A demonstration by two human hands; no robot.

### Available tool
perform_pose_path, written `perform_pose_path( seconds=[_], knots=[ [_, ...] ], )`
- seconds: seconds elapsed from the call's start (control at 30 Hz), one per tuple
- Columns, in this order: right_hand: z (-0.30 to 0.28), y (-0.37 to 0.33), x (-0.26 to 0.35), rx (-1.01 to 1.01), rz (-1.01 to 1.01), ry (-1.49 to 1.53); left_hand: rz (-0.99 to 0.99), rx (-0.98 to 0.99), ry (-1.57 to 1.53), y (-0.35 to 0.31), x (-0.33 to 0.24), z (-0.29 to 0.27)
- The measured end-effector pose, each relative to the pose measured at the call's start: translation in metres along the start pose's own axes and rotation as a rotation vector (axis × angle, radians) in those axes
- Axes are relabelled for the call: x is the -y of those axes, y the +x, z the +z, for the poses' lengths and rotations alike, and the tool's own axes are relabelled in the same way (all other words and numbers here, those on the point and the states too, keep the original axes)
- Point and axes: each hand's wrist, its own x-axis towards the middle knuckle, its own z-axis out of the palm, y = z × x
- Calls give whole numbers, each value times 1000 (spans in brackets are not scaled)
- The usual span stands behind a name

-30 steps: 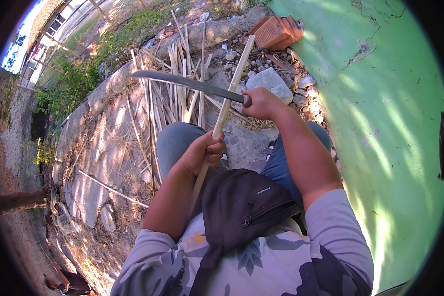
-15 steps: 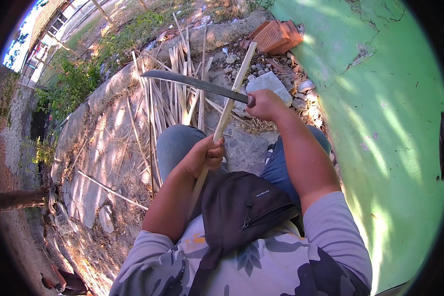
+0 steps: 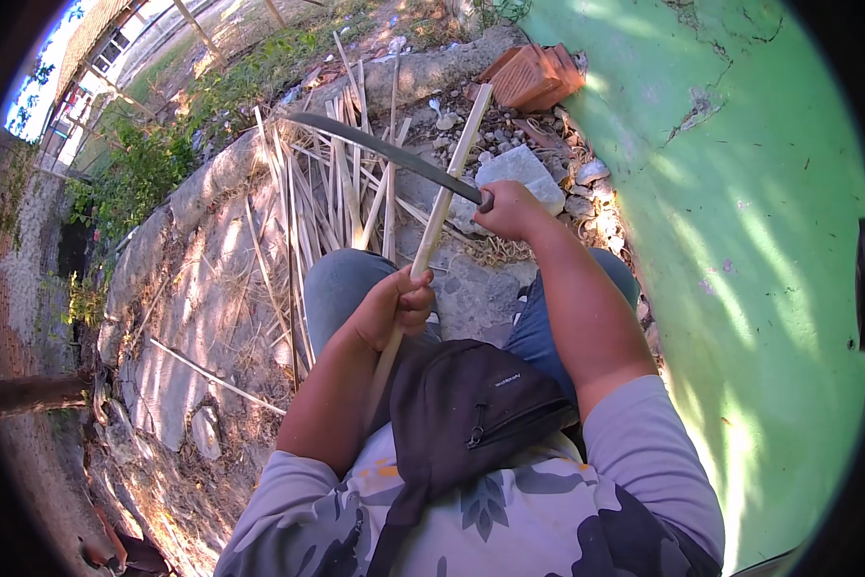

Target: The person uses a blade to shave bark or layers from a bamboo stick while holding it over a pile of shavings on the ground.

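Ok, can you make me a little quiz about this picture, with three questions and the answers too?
1. Which hand holds the knife? A: left. B: right.
2. True or false: the bag in front of the person is bright yellow.
3. Fill in the missing word: the left hand grips a long, pale ____.

Key:
1. B, the right hand.
2. False; it is dark.
3. Stick.

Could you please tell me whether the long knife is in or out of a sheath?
Out: the long knife, held in the right hand, shows bare dark metal where it crosses the pale strip.
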Motion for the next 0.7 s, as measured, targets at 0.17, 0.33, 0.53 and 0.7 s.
perform_pose_path(
  seconds=[0.17, 0.33, 0.53, 0.7],
  knots=[
    [-12, -11, 21, -9, -33, -74, 8, 35, -23, -3, -1, -6],
    [-1, -20, 30, 123, -277, -143, 15, -3, 38, -1, -2, -5],
    [-1, 5, -25, 145, -31, 84, 16, 29, 68, 3, 2, 0],
    [-6, -4, -5, 38, 30, 3, -7, -46, 85, 1, 1, 1]
  ],
)
